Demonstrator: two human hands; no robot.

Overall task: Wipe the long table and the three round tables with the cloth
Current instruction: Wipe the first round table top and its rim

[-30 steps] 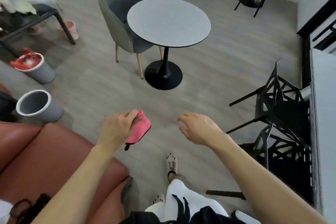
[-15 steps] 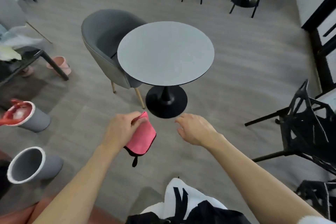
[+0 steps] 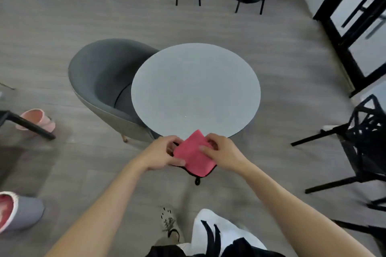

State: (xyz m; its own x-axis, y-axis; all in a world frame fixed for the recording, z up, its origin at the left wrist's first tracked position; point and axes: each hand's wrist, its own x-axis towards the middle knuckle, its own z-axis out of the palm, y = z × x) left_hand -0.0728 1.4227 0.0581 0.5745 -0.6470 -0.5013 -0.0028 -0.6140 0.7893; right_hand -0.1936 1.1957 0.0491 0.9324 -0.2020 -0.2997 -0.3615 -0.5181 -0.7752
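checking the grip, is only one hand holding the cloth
No, the left hand and the right hand both grip the cloth by the round table.

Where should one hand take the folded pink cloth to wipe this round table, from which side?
Probably the broad face of the pink cloth, palm down from above, thumb over its black-trimmed near edge: it is folded into a flat square pad, to press onto the round table.

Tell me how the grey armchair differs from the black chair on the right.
The grey armchair is padded, with a solid curved back; the black chair is a bare, angular open lattice. The armchair's seat is partly hidden under the round table; the black chair stands clear of it. The armchair shows a light wooden leg; the black chair's legs are black. Both stand on the grey floor.
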